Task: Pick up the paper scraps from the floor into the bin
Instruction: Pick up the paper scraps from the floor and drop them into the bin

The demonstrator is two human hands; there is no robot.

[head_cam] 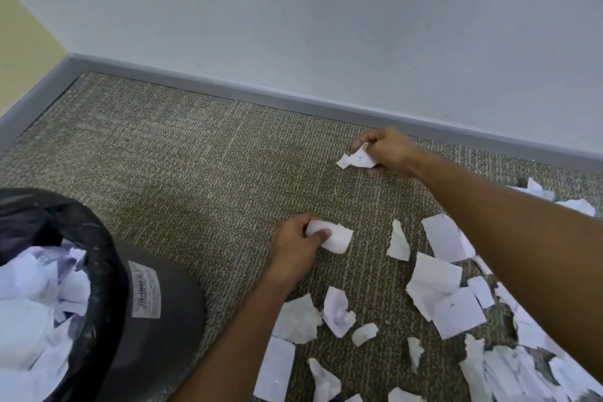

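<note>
**Both hands on scraps, bin at my left**

My left hand (pixel 298 240) is low over the carpet (pixel 195 153), thumb and fingers pinching a curled white scrap (pixel 336 236) that sticks out to the right of my grip, its long side running roughly left to right. My right hand (pixel 385 150) reaches farther out, near the grey baseboard (pixel 293 101), fingers curled round a crumpled scrap (pixel 357 158) whose free corner points left and touches or hangs just above the carpet; I cannot tell which.

The rest of the loose scraps (pixel 434 284) lie scattered on the carpet below and to the right of my hands, mostly under my right forearm, lying at all angles. One narrow torn piece (pixel 398 241) lies between my arms, its long axis running near to far.

The bin (pixel 156 320), lined with a black bag (pixel 98 254), stands at my left, well apart from both hands, with white paper heaped inside.
</note>
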